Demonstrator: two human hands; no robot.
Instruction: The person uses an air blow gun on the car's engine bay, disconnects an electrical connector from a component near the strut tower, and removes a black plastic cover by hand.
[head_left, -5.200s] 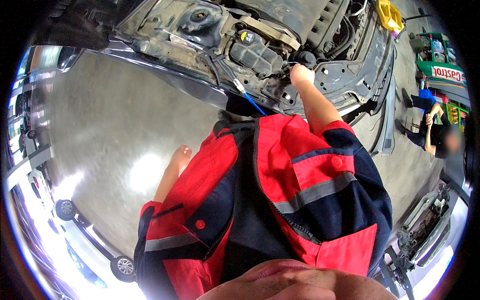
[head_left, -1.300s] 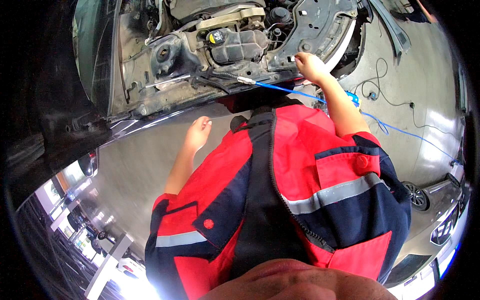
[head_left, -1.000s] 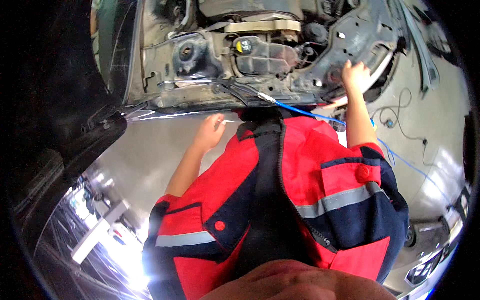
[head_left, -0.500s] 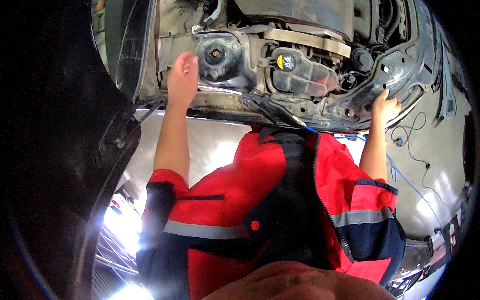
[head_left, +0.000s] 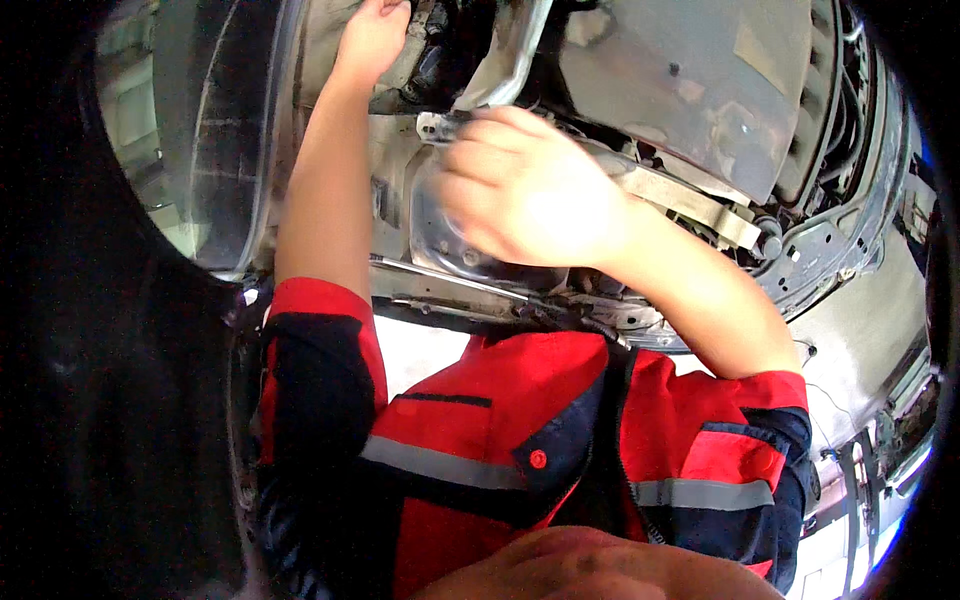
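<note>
My left hand (head_left: pixel 375 45) reaches to the top of the engine bay, beside dark parts near the windscreen (head_left: pixel 205 135), with its fingers curled in; what they hold is unclear. Blurred by movement, my right hand (head_left: pixel 525 185) hangs above the strut tower (head_left: pixel 430 215) and hides part of it, fingers bent, their tips indistinct. Behind it runs a pale metal pipe (head_left: pixel 505 70). A thin metal rod (head_left: pixel 440 275) lies along the fender edge below my hands.
A large engine cover (head_left: pixel 680 100) fills the upper middle, with a pale bracket (head_left: pixel 715 210) along its near edge. A dark body panel (head_left: pixel 150 400) takes up the left side. Cables (head_left: pixel 830 390) lie on the floor at the right.
The view has moved toward the windscreen end. My left hand has risen deeper into the engine bay. My right hand has swung leftward from the front corner to above the strut tower.
</note>
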